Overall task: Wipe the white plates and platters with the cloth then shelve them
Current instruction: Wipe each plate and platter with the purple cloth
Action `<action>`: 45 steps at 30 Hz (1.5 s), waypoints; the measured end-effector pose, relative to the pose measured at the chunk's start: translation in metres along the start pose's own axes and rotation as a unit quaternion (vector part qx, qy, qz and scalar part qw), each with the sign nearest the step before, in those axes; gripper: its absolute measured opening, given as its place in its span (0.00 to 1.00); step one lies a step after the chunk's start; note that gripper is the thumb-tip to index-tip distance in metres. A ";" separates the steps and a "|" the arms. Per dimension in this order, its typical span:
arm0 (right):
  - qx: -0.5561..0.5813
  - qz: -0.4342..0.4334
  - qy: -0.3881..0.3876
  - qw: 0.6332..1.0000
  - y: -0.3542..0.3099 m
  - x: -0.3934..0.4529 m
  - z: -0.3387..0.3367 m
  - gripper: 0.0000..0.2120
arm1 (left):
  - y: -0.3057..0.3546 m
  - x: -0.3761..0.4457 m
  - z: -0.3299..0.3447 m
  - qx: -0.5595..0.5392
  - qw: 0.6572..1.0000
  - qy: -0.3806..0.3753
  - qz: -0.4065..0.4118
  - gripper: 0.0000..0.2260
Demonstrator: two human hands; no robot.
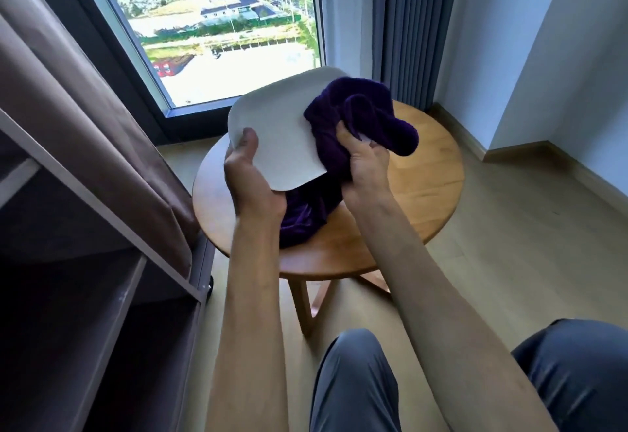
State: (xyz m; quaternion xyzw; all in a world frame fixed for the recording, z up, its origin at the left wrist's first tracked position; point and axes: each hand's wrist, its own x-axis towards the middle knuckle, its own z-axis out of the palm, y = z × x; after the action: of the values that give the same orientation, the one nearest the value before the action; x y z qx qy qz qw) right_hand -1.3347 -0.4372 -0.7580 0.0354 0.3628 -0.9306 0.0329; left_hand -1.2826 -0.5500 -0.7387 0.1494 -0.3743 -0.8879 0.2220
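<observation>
- While the left hand (249, 176) pinches the white plate (282, 132) by its near rim, above the counter (424, 173), steady it.
- Right hand (365, 163) clutches the purple cloth (356, 115); sweep it across the plate's face, leftward.

I see bare top on the round wooden side table (424, 173) right of the white plate (278, 139) and purple cloth (356, 115); left of that table, the brown fabric-covered shelf rack (102, 214) stands close, its compartments open
</observation>
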 end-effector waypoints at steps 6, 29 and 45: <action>0.085 0.068 0.084 0.990 0.007 0.004 0.010 0.18 | -0.009 -0.009 0.001 0.044 0.990 -0.025 0.135 0.17; -0.029 0.013 0.066 0.997 0.051 0.000 -0.006 0.09 | -0.035 -0.009 -0.007 0.424 0.857 0.052 0.289 0.05; 0.051 0.074 0.103 0.991 0.046 0.009 -0.005 0.14 | -0.038 -0.005 -0.016 0.340 0.907 0.089 0.231 0.14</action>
State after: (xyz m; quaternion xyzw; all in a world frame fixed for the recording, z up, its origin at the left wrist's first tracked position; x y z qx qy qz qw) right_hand -1.3389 -0.4683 -0.7936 0.1591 0.3128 -0.9344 0.0620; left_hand -1.2819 -0.5331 -0.7765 0.2033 -0.6564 -0.6135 0.3891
